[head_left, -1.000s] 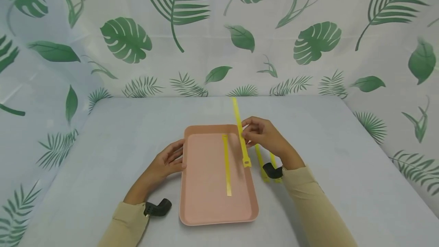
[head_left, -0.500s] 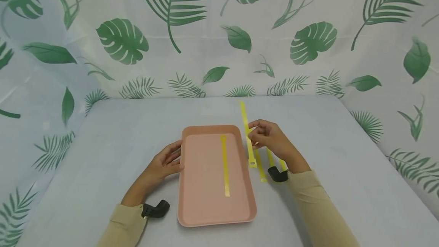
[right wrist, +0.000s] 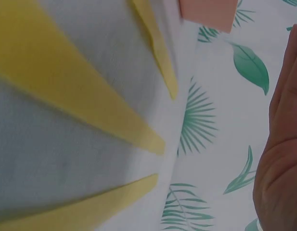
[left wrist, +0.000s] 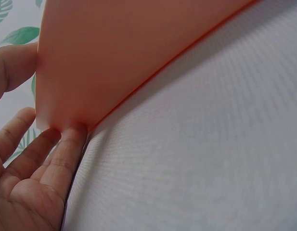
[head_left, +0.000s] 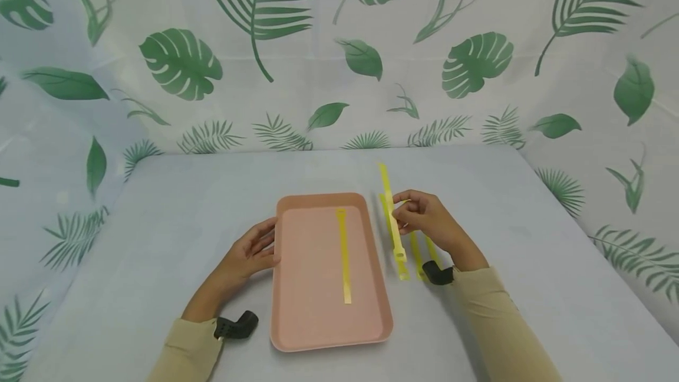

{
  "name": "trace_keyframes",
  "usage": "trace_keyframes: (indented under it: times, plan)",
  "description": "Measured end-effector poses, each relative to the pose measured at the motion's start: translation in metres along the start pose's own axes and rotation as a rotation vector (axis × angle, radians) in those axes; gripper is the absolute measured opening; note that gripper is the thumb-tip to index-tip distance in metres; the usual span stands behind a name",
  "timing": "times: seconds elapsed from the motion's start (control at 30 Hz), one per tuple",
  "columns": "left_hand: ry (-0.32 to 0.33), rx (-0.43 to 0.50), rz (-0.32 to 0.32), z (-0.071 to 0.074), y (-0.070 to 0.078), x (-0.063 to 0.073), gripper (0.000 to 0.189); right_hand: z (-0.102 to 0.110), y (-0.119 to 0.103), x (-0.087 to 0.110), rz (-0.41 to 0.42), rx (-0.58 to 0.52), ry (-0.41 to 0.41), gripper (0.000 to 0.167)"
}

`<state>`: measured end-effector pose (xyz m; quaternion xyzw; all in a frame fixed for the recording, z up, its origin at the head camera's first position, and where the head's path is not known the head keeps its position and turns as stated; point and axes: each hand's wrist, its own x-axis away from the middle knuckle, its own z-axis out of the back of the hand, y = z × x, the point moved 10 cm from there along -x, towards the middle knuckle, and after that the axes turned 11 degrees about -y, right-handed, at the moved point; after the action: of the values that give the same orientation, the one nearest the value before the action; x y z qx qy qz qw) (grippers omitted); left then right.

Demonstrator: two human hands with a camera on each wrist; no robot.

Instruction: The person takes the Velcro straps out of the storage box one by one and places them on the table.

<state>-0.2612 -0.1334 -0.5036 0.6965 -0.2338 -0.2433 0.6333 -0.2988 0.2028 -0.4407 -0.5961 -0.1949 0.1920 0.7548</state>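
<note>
Held in the right hand, clamped between thumb and fingers: a yellow slotted cable strap, slotted end toward the near edge of the bench. Shifted rightward within the last second, from above the right rim of the pink tray to beyond that rim, over the loose yellow straps on the bench. Contact with the nearest of these: not determinable. Judged effect on the work in hand: now clear of the tray and ranged with the loose group, release not yet made. Inside the tray, right of centre, roughly parallel to the right edge: a single yellow strap. Spread apart at the tray's left edge, tips touching the outer wall: fingers of the left hand, apparently steadying
</note>
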Motion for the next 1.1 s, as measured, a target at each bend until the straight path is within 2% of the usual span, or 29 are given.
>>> trace_keyframes:
  times: [0.6,1.1]
  plan:
    - [0.0,-0.013,-0.005,-0.001,0.002,0.001,0.083,0.024,0.017,0.026,-0.037,0.018,0.042,0.035]
    - [0.003,-0.027,-0.002,-0.003,0.003,0.001,0.083,0.039,0.02,0.044,-0.079,0.007,0.068,0.038]
